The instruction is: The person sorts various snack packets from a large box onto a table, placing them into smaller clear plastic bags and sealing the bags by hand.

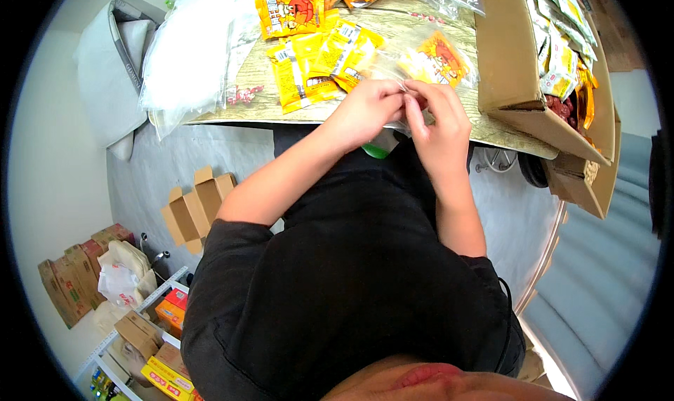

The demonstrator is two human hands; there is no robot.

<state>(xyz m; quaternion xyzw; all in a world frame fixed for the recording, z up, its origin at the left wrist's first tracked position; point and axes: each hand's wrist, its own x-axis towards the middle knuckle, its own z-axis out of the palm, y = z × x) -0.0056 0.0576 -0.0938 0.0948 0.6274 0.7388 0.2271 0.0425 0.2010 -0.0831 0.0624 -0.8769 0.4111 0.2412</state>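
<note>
My left hand [371, 113] and my right hand [442, 123] meet at the table's near edge, fingertips pinched together. Between them they grip the edge of a clear plastic bag [390, 65], which lies away from me on the table. A yellow snack packet [437, 58] with a red picture shows inside or under the clear film. Just left of the bag lie several more yellow packets: one picture side up [289, 13], others such as this packet [298, 74] back side up. My fingers partly hide the bag's near edge.
A pile of clear plastic bags [189, 57] covers the table's left side. On the right stands an open cardboard box [507, 57] holding many small packets [560, 67]. An open carton [193, 215] sits on the floor, with a white shelf [116, 334] of boxes lower left.
</note>
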